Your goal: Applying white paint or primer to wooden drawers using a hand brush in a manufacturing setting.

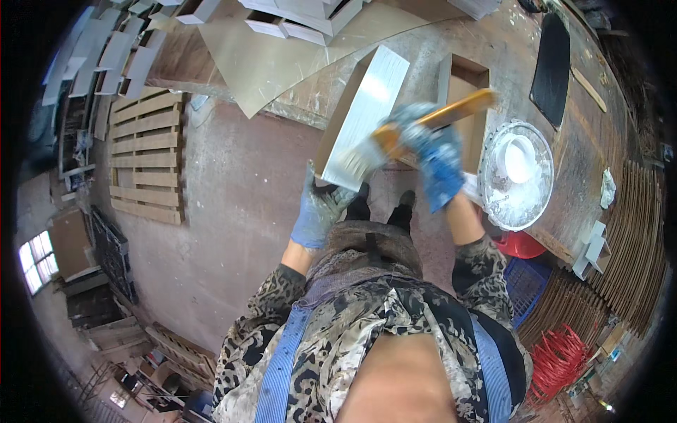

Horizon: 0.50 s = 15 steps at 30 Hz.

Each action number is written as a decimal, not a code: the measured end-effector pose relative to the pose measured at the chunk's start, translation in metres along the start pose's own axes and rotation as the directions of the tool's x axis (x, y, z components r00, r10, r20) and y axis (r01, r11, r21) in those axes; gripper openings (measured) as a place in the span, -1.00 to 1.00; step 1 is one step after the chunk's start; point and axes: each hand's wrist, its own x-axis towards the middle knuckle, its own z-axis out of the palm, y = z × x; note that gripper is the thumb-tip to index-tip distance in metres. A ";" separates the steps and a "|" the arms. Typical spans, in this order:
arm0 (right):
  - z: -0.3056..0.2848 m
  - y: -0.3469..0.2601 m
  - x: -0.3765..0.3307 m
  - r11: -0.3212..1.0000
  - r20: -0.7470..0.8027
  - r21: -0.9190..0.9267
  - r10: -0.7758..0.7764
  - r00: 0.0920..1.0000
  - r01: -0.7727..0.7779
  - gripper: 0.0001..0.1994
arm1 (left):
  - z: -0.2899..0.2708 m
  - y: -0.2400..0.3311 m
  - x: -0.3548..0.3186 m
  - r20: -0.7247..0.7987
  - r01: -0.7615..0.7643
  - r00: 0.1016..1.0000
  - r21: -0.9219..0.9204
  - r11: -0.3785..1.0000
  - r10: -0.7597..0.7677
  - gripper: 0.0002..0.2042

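Note:
My gloved left hand (321, 208) grips the near end of a long open box (370, 92), whose upturned side is wet and white. In my right hand (434, 158), also in a blue glove smeared with white, is a wide paintbrush (458, 109) with an orange-yellow handle. Its pale bristles touch the near end of the box's side; brush and hand are blurred by motion. Right of that hand stands a round clear basin (515, 176) coated in white, with a small white tub (516, 158) inside. Another open box (465, 77) lies on the table behind the brush.
The worktable (423, 42) carries a brown sheet (282, 49), stacked white boxes (303, 17), a black flat piece (550, 70) and a wooden stick (589, 89). A wooden pallet (146, 158) lies on the floor at left. Red strapping (557, 363) and a blue crate (525, 285) are at lower right.

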 end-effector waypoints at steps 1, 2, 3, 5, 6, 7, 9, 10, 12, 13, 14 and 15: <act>0.006 0.005 -0.004 0.990 -0.035 -0.047 0.128 0.991 -0.130 -0.77 | -0.002 -0.001 -0.002 0.015 -0.032 0.999 0.066 0.997 0.031 -0.37; 0.010 0.011 -0.008 0.959 0.067 -0.124 0.263 0.963 -0.253 -0.76 | -0.004 -0.001 -0.003 -0.014 -0.062 0.998 0.130 0.990 0.065 -0.38; 0.009 0.018 -0.007 0.974 -0.003 -0.067 0.217 0.976 -0.217 -0.74 | -0.006 -0.004 -0.002 0.083 -0.071 0.995 0.130 0.989 0.060 -0.42; -0.001 0.036 0.008 0.980 0.004 0.011 0.199 0.980 -0.199 -0.71 | -0.007 -0.005 -0.001 -0.040 -0.108 0.993 0.051 0.993 0.111 -0.43; -0.015 0.041 0.024 0.988 -0.038 -0.032 0.152 0.988 -0.154 -0.69 | -0.008 -0.005 0.001 -0.087 -0.119 0.989 -0.006 0.993 0.118 -0.44; -0.034 0.042 0.044 0.997 -0.044 -0.058 0.057 0.997 -0.060 -0.68 | -0.008 -0.003 0.001 -0.078 -0.102 0.992 -0.034 0.994 0.099 -0.45; -0.070 0.039 0.097 0.992 -0.169 -0.123 -0.057 0.984 0.036 -0.65 | -0.011 -0.001 0.003 -0.075 -0.072 0.995 -0.051 0.996 0.068 -0.45; -0.085 0.034 0.123 0.988 -0.153 -0.106 -0.124 0.980 0.108 -0.65 | -0.012 0.000 0.003 -0.043 -0.057 0.998 -0.056 0.997 0.054 -0.45; -0.098 0.014 0.157 0.943 -0.269 -0.291 -0.241 0.932 0.160 -0.72 | -0.016 0.004 0.003 -0.074 -0.057 0.996 -0.029 0.998 0.055 -0.43; -0.099 0.001 0.160 0.941 -0.316 -0.317 -0.222 0.922 0.118 -0.72 | -0.017 0.005 0.003 -0.056 -0.063 0.996 0.020 0.998 0.064 -0.43; -0.095 -0.010 0.158 0.925 -0.299 -0.343 -0.270 0.915 0.160 -0.73 | -0.018 0.007 0.003 -0.037 -0.068 0.997 0.067 0.995 0.071 -0.43; -0.085 -0.017 0.147 0.954 -0.301 -0.278 -0.197 0.933 0.112 -0.74 | -0.019 0.008 0.004 -0.052 -0.084 0.995 0.080 0.993 0.088 -0.42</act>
